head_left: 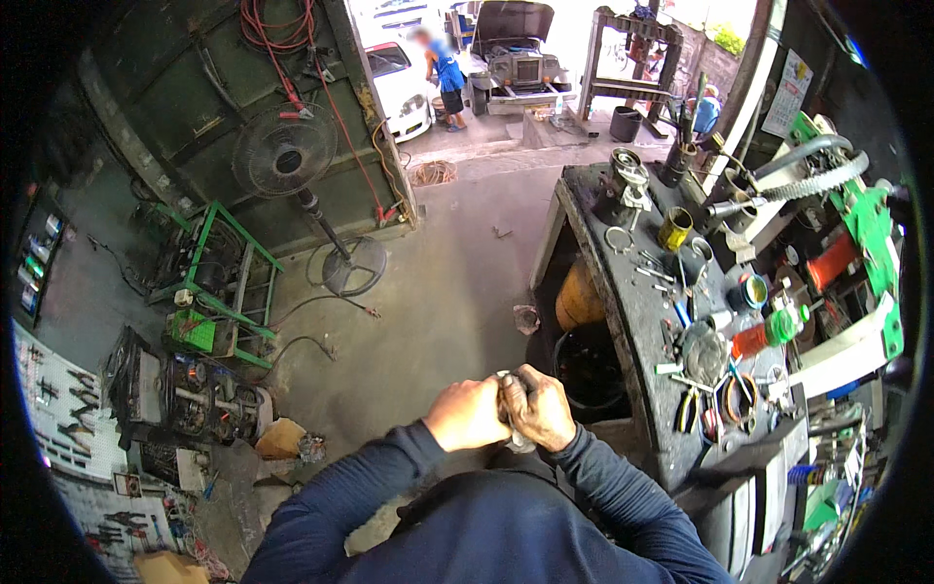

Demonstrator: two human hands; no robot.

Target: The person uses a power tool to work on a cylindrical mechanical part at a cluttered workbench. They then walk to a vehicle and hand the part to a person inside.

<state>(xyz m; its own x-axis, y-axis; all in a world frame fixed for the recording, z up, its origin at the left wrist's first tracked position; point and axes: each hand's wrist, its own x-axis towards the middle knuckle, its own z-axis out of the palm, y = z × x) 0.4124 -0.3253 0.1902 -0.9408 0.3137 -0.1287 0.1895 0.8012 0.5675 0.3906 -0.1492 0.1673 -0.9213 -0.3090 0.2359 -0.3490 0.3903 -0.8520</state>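
Note:
In front of my body, my two hands are closed together over the floor, left of the workbench. Between them is a crumpled greyish-white rag (pixel 521 444), most of it hidden by the fingers; a bit hangs below the palms. My left hand (pixel 465 413) wraps round it from one side, its back turned up. My right hand (pixel 541 409) presses against it from the other side, with dark grease on the thumb and fingers. Both forearms come up in dark blue sleeves.
On the right, a black workbench (pixel 608 255) carries sockets, pliers, a yellow can (pixel 675 229) and a red-green bottle (pixel 767 334). A dark bin (pixel 587 375) stands beneath. Leftward are a standing fan (pixel 285 156) and green metal frame (pixel 229 258). Outside, a person (pixel 448 73) stands beside a white car (pixel 397 88).

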